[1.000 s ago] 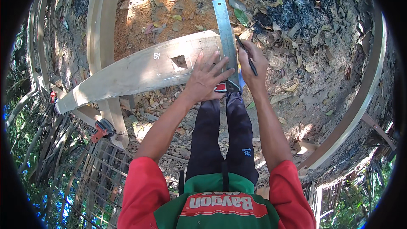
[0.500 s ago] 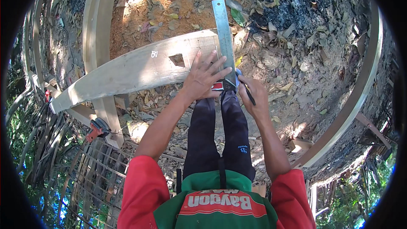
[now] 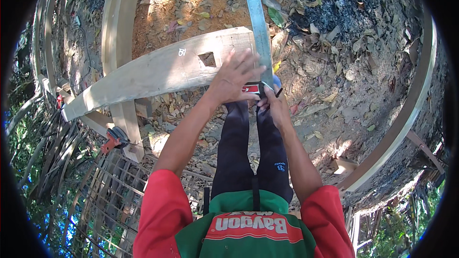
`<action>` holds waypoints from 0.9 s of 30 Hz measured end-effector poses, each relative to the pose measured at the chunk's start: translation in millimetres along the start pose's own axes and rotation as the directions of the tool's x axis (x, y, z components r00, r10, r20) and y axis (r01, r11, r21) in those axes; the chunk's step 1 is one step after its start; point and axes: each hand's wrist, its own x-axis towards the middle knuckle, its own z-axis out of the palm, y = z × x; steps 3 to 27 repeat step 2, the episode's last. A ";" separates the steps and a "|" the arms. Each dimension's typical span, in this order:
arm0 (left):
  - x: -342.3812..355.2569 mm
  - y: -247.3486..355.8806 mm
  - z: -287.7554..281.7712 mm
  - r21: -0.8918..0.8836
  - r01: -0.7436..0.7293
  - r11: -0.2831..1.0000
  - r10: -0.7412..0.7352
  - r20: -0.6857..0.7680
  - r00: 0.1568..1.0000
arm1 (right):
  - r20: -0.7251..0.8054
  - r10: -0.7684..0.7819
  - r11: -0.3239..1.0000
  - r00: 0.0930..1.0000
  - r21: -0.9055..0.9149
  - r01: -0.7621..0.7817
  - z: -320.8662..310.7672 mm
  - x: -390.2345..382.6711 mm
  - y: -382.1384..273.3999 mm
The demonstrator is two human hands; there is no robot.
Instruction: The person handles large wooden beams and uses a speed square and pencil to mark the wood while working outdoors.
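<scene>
A long pale timber beam (image 3: pixel 158 71) with a square mortise hole (image 3: pixel 207 59) lies across the ground. A steel square ruler (image 3: pixel 259 33) stands across the beam's right end. My left hand (image 3: pixel 234 79) is spread flat on the beam, pressing the ruler's red stock. My right hand (image 3: pixel 272 105) sits at the beam's near edge beside the ruler, pinching a dark pencil (image 3: pixel 278 93). My dark trouser legs are below the beam.
Curved timber ribs (image 3: pixel 117 24) run up at the left and another curved rib (image 3: pixel 411 100) at the right. An orange clamp (image 3: pixel 112 139) grips a plank under the beam. Dry leaves and sawdust cover the ground; a wire grid lies at the lower left.
My right hand with the pencil has come down along the ruler from the beam's top to its near edge. My left hand stays pressed on the ruler.
</scene>
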 end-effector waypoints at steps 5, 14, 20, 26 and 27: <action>-8.7 -15.8 -9.4 -0.023 0.139 0.990 -0.140 -0.050 0.989 | -0.026 0.002 1.000 1.000 0.017 -0.002 -12.2 -3.4 1.2; -8.7 -15.8 -9.4 -0.023 0.139 0.990 -0.140 -0.050 0.989 | -0.026 0.002 1.000 1.000 0.017 -0.002 -12.2 -3.4 1.2; -8.7 -15.8 -9.4 -0.023 0.139 0.990 -0.140 -0.050 0.989 | -0.026 0.002 1.000 1.000 0.017 -0.002 -12.2 -3.4 1.2; -8.7 -15.8 -9.4 -0.023 0.139 0.990 -0.140 -0.050 0.989 | -0.026 0.002 1.000 1.000 0.017 -0.002 -12.2 -3.4 1.2; -8.7 -15.8 -9.4 -0.023 0.139 0.990 -0.140 -0.050 0.989 | -0.026 0.002 1.000 1.000 0.017 -0.002 -12.2 -3.4 1.2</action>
